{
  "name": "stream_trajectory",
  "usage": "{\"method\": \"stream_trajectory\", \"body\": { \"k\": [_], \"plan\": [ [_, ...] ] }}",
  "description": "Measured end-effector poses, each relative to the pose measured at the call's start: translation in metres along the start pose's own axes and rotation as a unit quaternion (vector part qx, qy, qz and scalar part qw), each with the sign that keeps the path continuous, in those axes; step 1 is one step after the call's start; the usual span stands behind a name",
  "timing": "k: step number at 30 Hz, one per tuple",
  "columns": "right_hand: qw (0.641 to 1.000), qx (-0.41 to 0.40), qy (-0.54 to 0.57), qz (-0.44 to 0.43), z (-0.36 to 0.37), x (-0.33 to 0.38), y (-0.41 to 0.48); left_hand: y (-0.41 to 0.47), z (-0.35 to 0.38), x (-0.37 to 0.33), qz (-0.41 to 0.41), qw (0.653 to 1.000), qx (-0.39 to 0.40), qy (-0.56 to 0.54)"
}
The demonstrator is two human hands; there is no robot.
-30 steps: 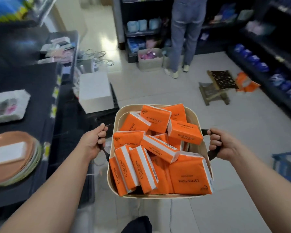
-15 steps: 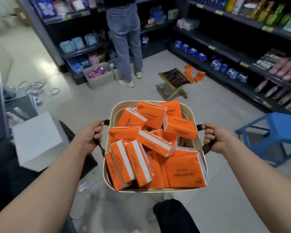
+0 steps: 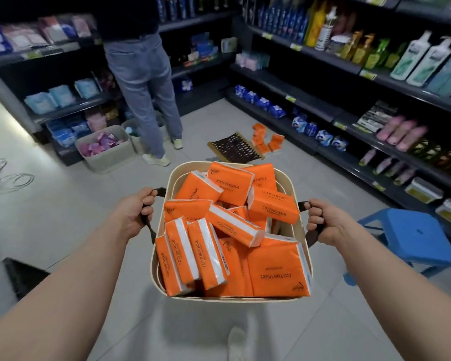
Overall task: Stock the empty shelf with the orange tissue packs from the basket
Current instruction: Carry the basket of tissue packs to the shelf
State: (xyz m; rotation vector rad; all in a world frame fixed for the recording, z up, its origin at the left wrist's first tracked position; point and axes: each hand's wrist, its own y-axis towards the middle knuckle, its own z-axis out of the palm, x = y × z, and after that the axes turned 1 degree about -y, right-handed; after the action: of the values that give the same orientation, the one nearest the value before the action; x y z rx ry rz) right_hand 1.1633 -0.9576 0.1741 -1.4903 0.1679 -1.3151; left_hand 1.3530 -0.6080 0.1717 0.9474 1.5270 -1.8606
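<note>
While I'm standing in the aisle, I've got the cream basket [image 3: 220, 299] held out in front of me above the tiled floor [image 3: 63, 209]. Both hands are closed round its dark handles: my left hand [image 3: 134, 213] has its fingers curled on the left handle [image 3: 148, 226], and my right hand [image 3: 326, 221] is gripping the right handle [image 3: 311, 237] the same way. The orange tissue packs [image 3: 276, 272] are all piled loose in the basket, some flat and some on edge, and the top ones poke up past the rim, "COTTON TISSUE" printed on them. A few more orange packs [image 3: 267, 142] are lying on the floor ahead, just beside a dark slatted thing [image 3: 235, 148] that I can't really make out. The shelves [image 3: 310, 100] run along my right with bottles up high and blue packs lower down. A blue plastic stool [image 3: 414, 233] sits on the floor near my right forearm. Someone in jeans [image 3: 143, 82] stands facing the far shelves, with a grey bin [image 3: 110, 158] of pink and purple packs next to their feet.
</note>
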Motion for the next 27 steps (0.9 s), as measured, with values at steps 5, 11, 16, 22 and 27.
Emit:
{"method": "stream_trajectory", "body": {
  "k": [5, 11, 16, 22, 27],
  "plan": [
    [1.000, -0.008, 0.023, -0.015, -0.001, 0.067, 0.042, 0.059, 0.061, -0.043, -0.001, 1.000, 0.027, 0.015],
    [0.997, -0.029, 0.070, -0.030, 0.001, 0.129, 0.091, 0.135, 0.127, -0.099, 0.003, 0.998, 0.054, 0.036],
    [0.990, -0.058, 0.120, -0.040, 0.008, 0.169, 0.127, 0.203, 0.177, -0.149, -0.004, 0.991, 0.107, 0.077],
    [0.973, -0.114, 0.188, -0.066, 0.021, 0.204, 0.156, 0.271, 0.239, -0.212, -0.014, 0.979, 0.166, 0.120],
    [0.962, -0.139, 0.221, -0.086, 0.025, 0.233, 0.181, 0.309, 0.293, -0.246, -0.018, 0.969, 0.197, 0.146]
  ]
}}
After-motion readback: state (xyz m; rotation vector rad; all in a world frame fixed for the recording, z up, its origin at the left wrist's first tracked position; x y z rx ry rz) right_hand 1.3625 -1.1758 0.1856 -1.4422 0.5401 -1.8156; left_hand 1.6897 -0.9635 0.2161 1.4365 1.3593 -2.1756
